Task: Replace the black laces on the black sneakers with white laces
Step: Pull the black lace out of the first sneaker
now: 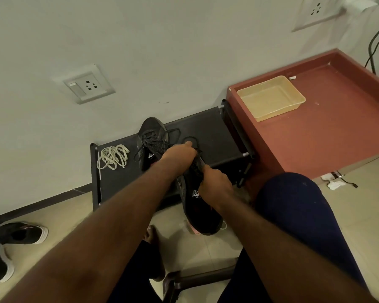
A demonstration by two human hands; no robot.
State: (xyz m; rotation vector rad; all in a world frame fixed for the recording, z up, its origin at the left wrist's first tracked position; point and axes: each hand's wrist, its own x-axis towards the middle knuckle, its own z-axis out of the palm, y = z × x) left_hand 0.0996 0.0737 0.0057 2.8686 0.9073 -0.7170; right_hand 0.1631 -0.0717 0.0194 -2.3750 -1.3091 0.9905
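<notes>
At the far left, a pair of black shoes with white soles (pixel 20 234) is seen on the floor, and a wall socket (pixel 89 84) is set into the wall above. Further right, a low black bench (pixel 206 132) is placed against the wall. The white laces (pixel 112 157) are bundled loosely on its left end, well apart from both grips. Just beside them, a resting sneaker (pixel 150 132) is laid on the bench with its black laces (pixel 149 142) loosened and spread.

The left grip (pixel 177 155) is closed over the front of the held sneaker (pixel 197 204), fingers curled, and a lace loop (pixel 189 138) is pinched at the fingertips and arched over the bench top. The held sneaker is kept tilted off the floor, its front at the bench's edge and its heel towards the person. It is clasped from the right side by the right grip (pixel 217 186), whose fingers are wrapped around the upper near the opening.

To the right, a knee in dark blue cloth (pixel 293 204) is raised. Behind it, a red bench (pixel 315 132) is seen with a pale yellow tray (pixel 271 99) set on it.
</notes>
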